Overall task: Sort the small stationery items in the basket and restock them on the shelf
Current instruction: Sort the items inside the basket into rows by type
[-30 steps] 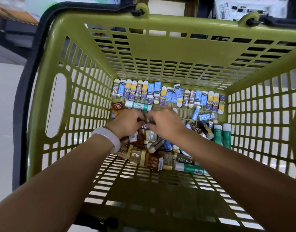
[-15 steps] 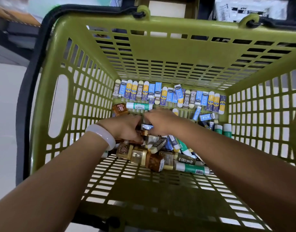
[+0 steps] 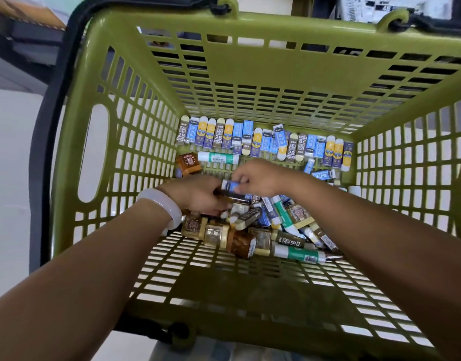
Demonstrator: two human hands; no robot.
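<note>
Both hands are down in the middle of the basket, knuckles nearly touching. The right hand (image 3: pixel 260 178) pinches a small blue-and-white eraser (image 3: pixel 230 185) between thumb and fingers, holding it just above the pile. The left hand (image 3: pixel 198 195), with a chunky white bangle (image 3: pixel 163 208) on the wrist, has its fingers curled down into the heap right beside that eraser; looks like it's got something in there but honestly can't tell what, the fingers hide it.

All of this sits inside an olive-green slotted plastic shopping basket (image 3: pixel 276 82) with a black handle (image 3: pixel 55 105) folded down along the left side. Along the far wall there's a neat row of sleeved erasers (image 3: pixel 263 142), blue, yellow and dark "2B" ones standing side by side. Just near of that row on the left lies a white-and-green glue stick (image 3: pixel 218 157), with a brown little box (image 3: pixel 189 162) to its left. The messy pile (image 3: pixel 263 230) under and near of the hands mixes brown boxes, more erasers and another green glue stick (image 3: pixel 298 252) at its near right edge.
</note>
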